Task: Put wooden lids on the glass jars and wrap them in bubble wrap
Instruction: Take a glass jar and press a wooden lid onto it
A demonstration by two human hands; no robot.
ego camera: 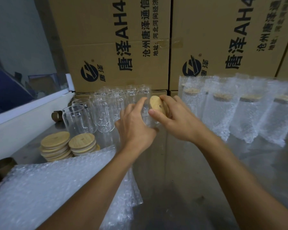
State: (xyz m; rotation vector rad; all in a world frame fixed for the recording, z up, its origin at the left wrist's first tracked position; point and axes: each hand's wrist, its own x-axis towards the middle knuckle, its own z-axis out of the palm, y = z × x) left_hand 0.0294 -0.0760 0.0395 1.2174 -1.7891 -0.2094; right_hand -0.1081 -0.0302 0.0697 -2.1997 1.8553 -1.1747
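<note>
- The wooden lid [157, 105] sits tilted at the mouth of a glass jar [148, 117], held above the worktop [181, 163].
- Right hand [176, 117] pinches the lid; left hand [135, 123] grips the jar.
- Best to level the lid, then press evenly until seated.
- Spare lids [68, 146], bubble wrap [48, 188] lie left; wrapped jars [239, 110] stand right.
</note>
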